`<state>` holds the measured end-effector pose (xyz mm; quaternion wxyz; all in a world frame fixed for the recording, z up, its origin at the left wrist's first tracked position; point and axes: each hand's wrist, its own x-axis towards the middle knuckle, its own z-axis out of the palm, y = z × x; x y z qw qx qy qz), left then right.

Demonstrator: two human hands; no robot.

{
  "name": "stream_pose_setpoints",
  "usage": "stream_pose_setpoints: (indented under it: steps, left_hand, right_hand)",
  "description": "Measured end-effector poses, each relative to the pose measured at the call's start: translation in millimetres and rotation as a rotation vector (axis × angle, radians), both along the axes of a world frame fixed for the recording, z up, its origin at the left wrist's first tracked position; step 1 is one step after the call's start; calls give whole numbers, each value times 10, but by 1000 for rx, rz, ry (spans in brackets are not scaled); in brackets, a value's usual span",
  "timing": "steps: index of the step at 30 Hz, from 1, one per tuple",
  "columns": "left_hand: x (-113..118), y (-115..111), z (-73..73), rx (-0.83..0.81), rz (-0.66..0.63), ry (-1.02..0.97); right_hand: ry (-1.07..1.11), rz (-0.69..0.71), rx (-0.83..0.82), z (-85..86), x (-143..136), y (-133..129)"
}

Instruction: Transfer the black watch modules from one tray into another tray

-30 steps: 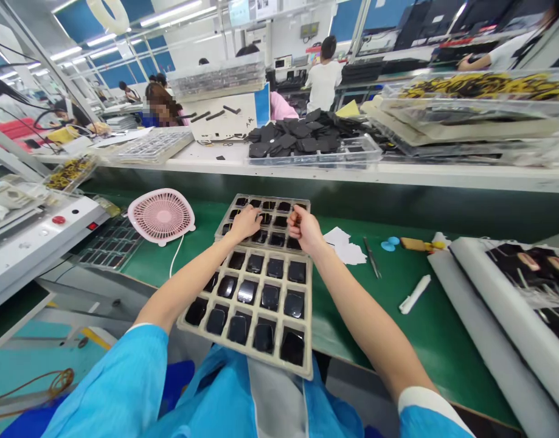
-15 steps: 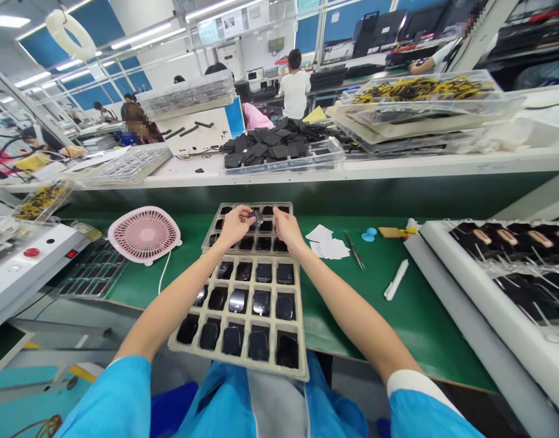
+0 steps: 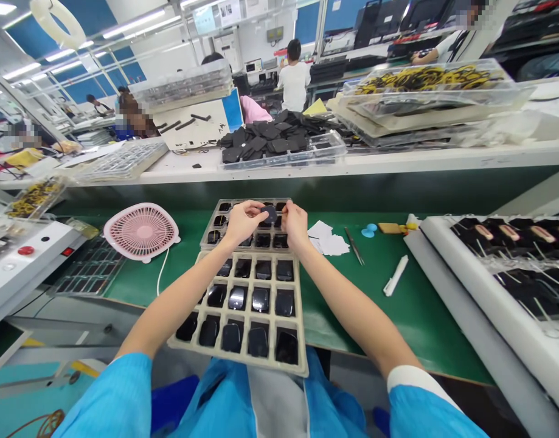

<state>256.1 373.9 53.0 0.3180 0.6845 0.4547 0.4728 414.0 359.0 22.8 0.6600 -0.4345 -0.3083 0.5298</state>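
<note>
My left hand [image 3: 241, 222] pinches a small dark rounded-square piece [image 3: 269, 214], shaped like a smartwatch face, above the back tray [image 3: 206, 246]. Close to its right, my right hand [image 3: 296, 226] has its fingers closed over the same tray's right side; anything between them is too small or hidden to name. That clear tray has rows of dark pieces in its pockets, partly covered by my hands. Nearer to me, a cream tray [image 3: 302, 340] holds several glossy black rounded-square pieces and overhangs the bench's front edge.
A pink fan [image 3: 143, 231] is at left on the green bench [image 3: 338, 304]. White paper scraps [image 3: 328, 238], tweezers [image 3: 354, 246] and a white pen [image 3: 396, 275] lie at right, before a rack of black parts [image 3: 502, 292]. Black pieces [image 3: 270, 141] are heaped on the shelf.
The dark piece in my left hand has turned its flat face more toward me and sits slightly further right. My right hand has shifted a little rightward, fingers drawn in.
</note>
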Motion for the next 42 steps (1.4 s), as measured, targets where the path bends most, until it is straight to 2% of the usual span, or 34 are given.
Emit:
stream_pose_setpoints:
  steps: [3, 6, 9, 13, 16, 21, 25, 28, 32, 34, 37, 39, 42]
  left_hand:
    - [-166, 260, -115, 45, 94, 120]
    - [-344, 494, -265, -10, 147, 322]
    - [-468, 600, -414, -37, 92, 567]
    - [-533, 663, -523, 125, 90, 753]
    - [-508, 830, -518, 167, 126, 806]
    - [-380, 1266, -419, -26, 127, 994]
    - [-322, 1427, -313, -52, 110, 1042]
    - [-348, 1376, -245, 37, 72, 982]
    - [-399, 1135, -135, 159, 49, 700]
    - [-384, 944, -58, 161, 50, 527]
    - [-276, 577, 59, 116, -30, 305]
    - [-161, 318, 124, 83, -89, 201]
    - [14, 10, 201, 26, -135, 75]
  right_hand:
    - [230, 49, -65, 97, 85, 11]
    - [343, 148, -84, 176, 133, -14]
    - [371, 188, -103, 213, 146, -33]
    - [346, 181, -89, 224, 141, -24]
    - [342, 187, -73, 223, 136, -11]
    - [280, 197, -85, 220, 157, -15]
    - [201, 161, -38, 223, 189, -19]
    - [104, 168, -22, 212, 178, 0]
    - [-188, 116, 43, 180, 141, 21]
    - [-403, 31, 121, 168, 131, 5]
    - [-629, -45, 166, 149, 109, -50]
    - [-670, -15, 171, 131, 68, -90]
    - [-583, 33, 240, 107, -30, -139]
